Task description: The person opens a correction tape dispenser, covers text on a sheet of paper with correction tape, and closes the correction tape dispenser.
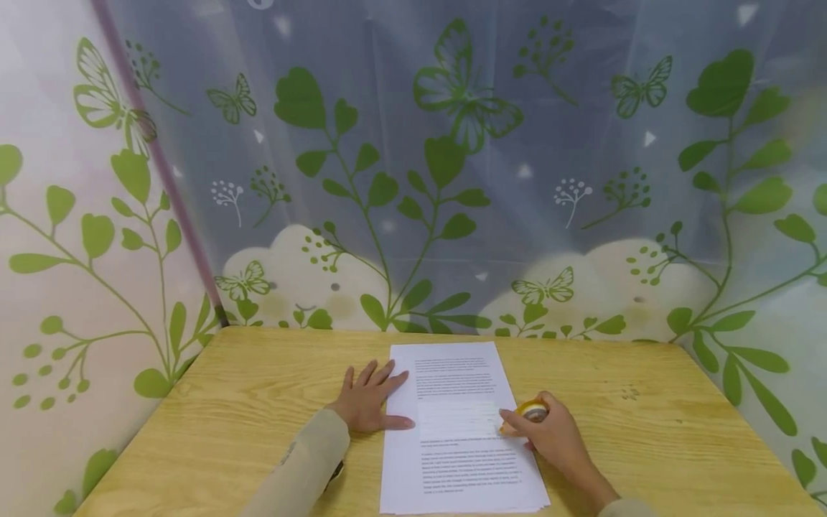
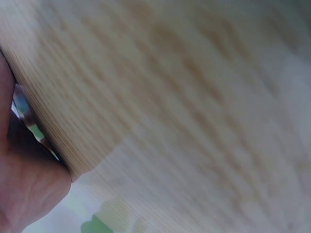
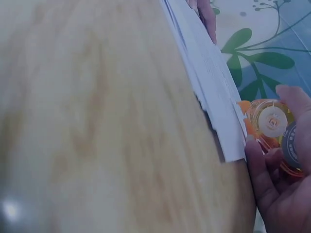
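My right hand [image 1: 555,438] grips an orange correction tape [image 1: 533,411] at the right side of a printed sheet [image 1: 402,474]. In the right wrist view, the reels of the correction tape [image 3: 272,121] show through its clear case between thumb and fingers. Its orange tip is close to the paper; contact is unclear. White strips [image 1: 455,418] cover several lines mid-page. My left hand [image 1: 371,398] lies with fingers spread, thumb and fingertips on the sheet's left edge. The left wrist view shows only part of that left hand [image 2: 29,189].
More sheets lie under the top one, their edges showing in the right wrist view. They rest on a wooden table [image 1: 245,402]. A curtain [image 1: 388,179] printed with leaves and butterflies hangs behind the table and at both sides. A small dark object [image 1: 337,470] shows beside the left sleeve.
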The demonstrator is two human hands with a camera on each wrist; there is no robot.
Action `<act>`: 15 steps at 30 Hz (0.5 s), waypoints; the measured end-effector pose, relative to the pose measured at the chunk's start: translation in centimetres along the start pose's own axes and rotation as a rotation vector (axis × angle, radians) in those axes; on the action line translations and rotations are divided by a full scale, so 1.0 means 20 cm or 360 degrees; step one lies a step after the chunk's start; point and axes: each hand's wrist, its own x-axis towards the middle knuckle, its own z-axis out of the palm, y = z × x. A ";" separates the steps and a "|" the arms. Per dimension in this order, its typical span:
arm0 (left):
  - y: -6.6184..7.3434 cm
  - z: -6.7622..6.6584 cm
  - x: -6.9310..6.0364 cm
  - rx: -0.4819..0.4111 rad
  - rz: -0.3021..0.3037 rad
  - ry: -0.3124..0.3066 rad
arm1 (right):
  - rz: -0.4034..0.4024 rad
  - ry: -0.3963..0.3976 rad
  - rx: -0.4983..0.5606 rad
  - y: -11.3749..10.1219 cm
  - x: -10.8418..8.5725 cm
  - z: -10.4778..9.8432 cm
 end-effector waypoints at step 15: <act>0.01 -0.02 -0.01 -0.0024 0.0017 0.0007 | -0.0082 -0.0013 -0.0175 -0.04 -0.02 0.03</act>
